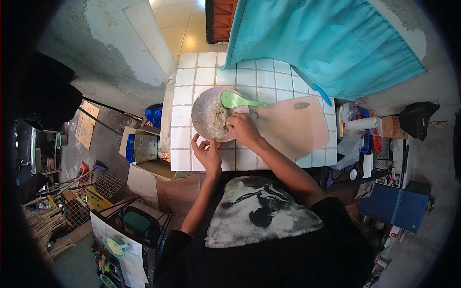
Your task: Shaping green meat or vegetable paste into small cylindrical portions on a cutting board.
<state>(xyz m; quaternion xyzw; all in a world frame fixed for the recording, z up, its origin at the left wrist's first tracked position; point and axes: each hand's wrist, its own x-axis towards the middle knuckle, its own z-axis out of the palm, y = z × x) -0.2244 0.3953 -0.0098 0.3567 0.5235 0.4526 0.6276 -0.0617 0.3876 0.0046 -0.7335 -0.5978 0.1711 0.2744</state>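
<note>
A round, pale bowl (201,120) stands on the white tiled counter, with a lumpy, pale, dough-like mixture (217,117) inside. Across its far right rim rests a light green rice paddle (245,101), its blade over the mixture and its handle pointing right. My left hand (209,154) is at the bowl's near rim, thumb and fingers against it. Over the right side of the bowl, my right hand (242,127) has its fingertips pinched together on a bit of the pale mixture. A pinkish cutting board (295,126) lies just right of the bowl, partly behind my right forearm.
A turquoise curtain (317,46) hangs over the counter's (185,77) far right edge. Near it lies a blue handle (323,95). An open cardboard box (146,169) stands left of the counter. Shelves with plastic bags (351,153) and containers stand to the right.
</note>
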